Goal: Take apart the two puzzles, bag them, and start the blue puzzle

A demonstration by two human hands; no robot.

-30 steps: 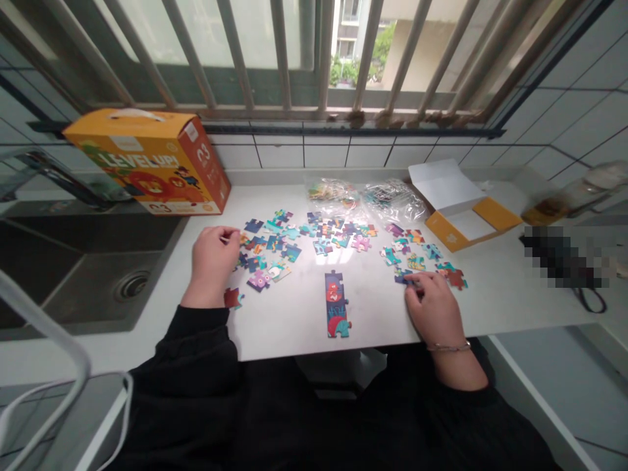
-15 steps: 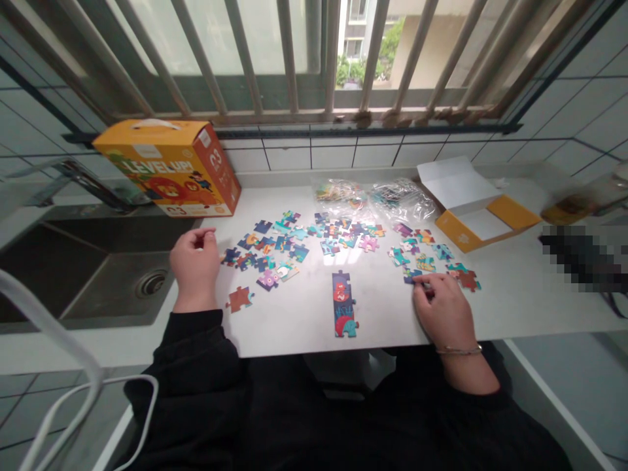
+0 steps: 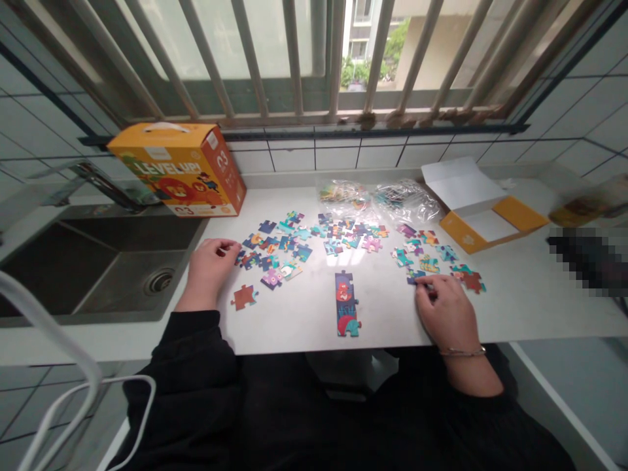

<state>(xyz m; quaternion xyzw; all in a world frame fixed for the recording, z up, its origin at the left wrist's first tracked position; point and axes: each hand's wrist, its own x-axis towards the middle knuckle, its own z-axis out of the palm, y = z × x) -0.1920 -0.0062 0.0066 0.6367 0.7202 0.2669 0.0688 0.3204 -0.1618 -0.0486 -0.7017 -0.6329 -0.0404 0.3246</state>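
Observation:
My left hand (image 3: 209,267) rests on the white counter (image 3: 515,294) with its fingers curled in a pinch at the left edge of a scatter of colourful puzzle pieces (image 3: 277,250). What it pinches, if anything, is hidden. A loose red piece (image 3: 244,296) lies just below that hand. My right hand (image 3: 447,309) is closed, its fingertips pressed on a blue puzzle piece (image 3: 415,277) beside another cluster of pieces (image 3: 424,252). Between my hands lies a joined vertical strip of pieces (image 3: 346,304).
An orange puzzle box (image 3: 181,170) stands at the back left beside a steel sink (image 3: 98,261) and faucet (image 3: 98,183). Two clear plastic bags (image 3: 373,196) and an open yellow carton (image 3: 483,216) lie at the back. A blurred dark object (image 3: 589,258) sits far right.
My left hand drew away to the left, then came back to the edge of the pieces. My right hand stays on the blue piece. The view has shifted slightly.

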